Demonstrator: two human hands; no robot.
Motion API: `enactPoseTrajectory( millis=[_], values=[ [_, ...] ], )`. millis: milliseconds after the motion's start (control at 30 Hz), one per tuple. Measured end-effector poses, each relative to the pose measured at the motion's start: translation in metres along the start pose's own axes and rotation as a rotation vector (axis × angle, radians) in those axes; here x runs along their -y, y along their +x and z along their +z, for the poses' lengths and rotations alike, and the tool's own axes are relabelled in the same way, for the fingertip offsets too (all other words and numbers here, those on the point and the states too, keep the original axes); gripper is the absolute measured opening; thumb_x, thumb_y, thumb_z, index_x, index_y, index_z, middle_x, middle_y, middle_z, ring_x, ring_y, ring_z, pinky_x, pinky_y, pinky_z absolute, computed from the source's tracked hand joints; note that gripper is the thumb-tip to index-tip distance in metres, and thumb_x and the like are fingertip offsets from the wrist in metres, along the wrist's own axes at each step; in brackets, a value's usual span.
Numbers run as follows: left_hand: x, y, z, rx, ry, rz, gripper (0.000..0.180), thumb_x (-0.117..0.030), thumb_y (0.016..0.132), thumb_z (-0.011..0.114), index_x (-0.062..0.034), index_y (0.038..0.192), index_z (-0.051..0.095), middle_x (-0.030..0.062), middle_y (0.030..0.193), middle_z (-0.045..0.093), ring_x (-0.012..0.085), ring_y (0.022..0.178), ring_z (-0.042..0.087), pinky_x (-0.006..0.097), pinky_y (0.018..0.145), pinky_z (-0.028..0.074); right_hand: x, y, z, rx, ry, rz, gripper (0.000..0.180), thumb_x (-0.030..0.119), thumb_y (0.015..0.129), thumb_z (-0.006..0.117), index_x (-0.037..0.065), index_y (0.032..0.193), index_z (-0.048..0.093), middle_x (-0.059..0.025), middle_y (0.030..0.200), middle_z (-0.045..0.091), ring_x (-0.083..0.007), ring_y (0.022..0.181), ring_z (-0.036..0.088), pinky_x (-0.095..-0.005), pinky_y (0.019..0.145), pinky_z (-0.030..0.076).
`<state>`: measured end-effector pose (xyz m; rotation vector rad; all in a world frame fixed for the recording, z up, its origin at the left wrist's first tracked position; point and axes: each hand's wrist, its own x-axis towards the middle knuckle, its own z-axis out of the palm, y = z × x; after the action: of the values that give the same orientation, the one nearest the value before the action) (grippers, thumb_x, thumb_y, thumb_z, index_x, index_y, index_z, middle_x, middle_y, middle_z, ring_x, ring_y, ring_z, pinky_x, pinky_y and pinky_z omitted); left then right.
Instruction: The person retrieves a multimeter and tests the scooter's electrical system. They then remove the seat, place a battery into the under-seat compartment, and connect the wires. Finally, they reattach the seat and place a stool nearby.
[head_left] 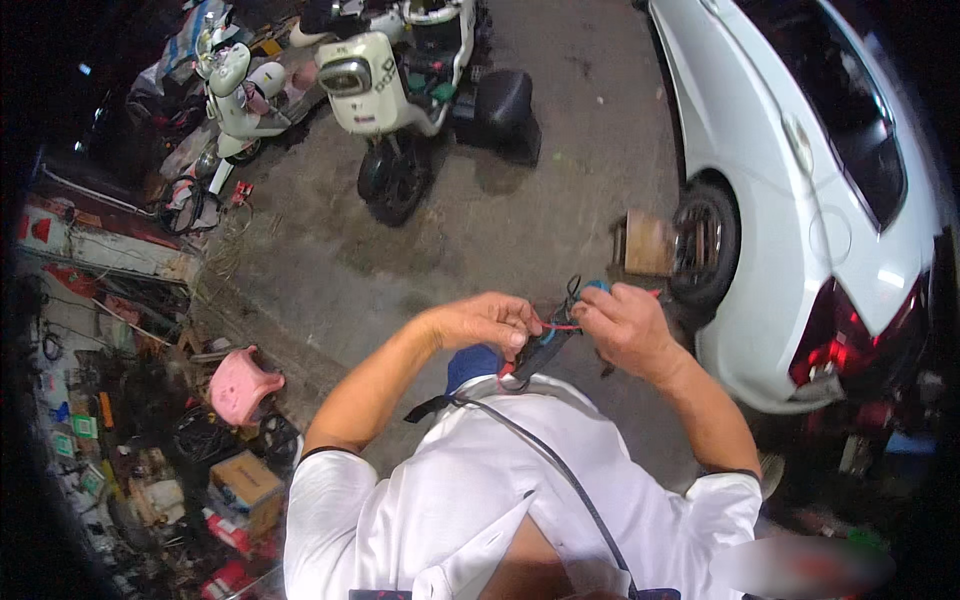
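In front of my waist, a short red wire point(562, 327) stretches between my two hands. My left hand point(497, 322) is closed, with its thumb and fingers pinching the left end of the wire. The right hand point(628, 328) is closed around the other end. A small blue object point(598, 286), its kind unclear, shows at the top of the right fingers. Just below the wire hangs a dark, sleeved bundle of cable point(541, 358) with blue and red bits on it. A thin black loop of wire point(573, 290) sticks up between the hands.
A white car point(780, 190) stands close on the right, with a wooden stool-like block point(648, 243) by its wheel. A cream scooter point(372, 90) is parked ahead. To the left are a pink plastic stool point(243, 385), a cardboard box point(247, 485) and scattered clutter.
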<state>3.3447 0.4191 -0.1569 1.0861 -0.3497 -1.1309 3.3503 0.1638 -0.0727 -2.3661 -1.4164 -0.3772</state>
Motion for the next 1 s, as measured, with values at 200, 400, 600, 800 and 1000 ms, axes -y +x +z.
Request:
enactPoseTrajectory(
  millis=[200,400,600,800,1000],
  values=[
    [-0.07,0.107,-0.114,-0.185,0.079,0.166,0.064,-0.036,0.074,0.074,0.0002,0.12,0.049,0.0064,0.106,0.056,0.0107,0.096,0.049,0.026,0.081,0.041,-0.155,0.054,0.028,-0.034,0.03,0.165,0.022,0.0,0.063,0.063,0.003,0.085,0.06,-0.0108,0.093,0.062,-0.0266,0.07,0.058,-0.0349,0.06,0.048],
    [-0.158,0.24,-0.305,-0.019,0.275,-0.198,0.06,-0.04,0.071,0.076,0.0023,0.11,0.057,0.0102,0.101,0.063,0.0179,0.096,0.056,0.031,0.083,0.044,-0.344,0.087,0.102,-0.096,0.368,0.695,0.032,0.001,0.069,0.065,0.0,0.1,0.056,-0.0076,0.091,0.062,-0.0207,0.072,0.058,-0.0326,0.065,0.048],
    [-0.25,0.36,-0.402,0.369,0.605,-0.335,0.067,-0.035,0.073,0.074,0.002,0.124,0.051,0.0161,0.113,0.059,0.025,0.107,0.054,0.037,0.091,0.041,-0.523,-0.001,0.107,-0.959,1.707,1.412,0.032,0.009,0.084,0.059,0.003,0.115,0.052,-0.0017,0.076,0.053,-0.008,0.055,0.038,-0.0229,0.048,0.032],
    [-0.321,0.467,-0.512,-0.2,-0.156,0.127,0.045,-0.021,0.079,0.069,-0.0025,0.115,0.05,0.0104,0.098,0.062,0.0192,0.093,0.06,0.034,0.081,0.049,-0.679,-0.049,0.125,-0.69,1.166,1.83,0.025,0.012,0.087,0.054,0.004,0.111,0.055,-0.0026,0.071,0.054,-0.0106,0.053,0.045,-0.0242,0.045,0.037],
    [-0.433,0.532,-0.57,-0.661,-0.415,0.625,0.038,-0.01,0.085,0.058,-0.0045,0.118,0.041,0.0163,0.11,0.057,0.0294,0.099,0.061,0.042,0.085,0.051,-0.888,0.095,0.1,-0.341,1.237,1.484,0.024,0.011,0.085,0.055,0.005,0.108,0.052,-0.0006,0.077,0.049,-0.0102,0.059,0.045,-0.0227,0.053,0.038]
  ],
)
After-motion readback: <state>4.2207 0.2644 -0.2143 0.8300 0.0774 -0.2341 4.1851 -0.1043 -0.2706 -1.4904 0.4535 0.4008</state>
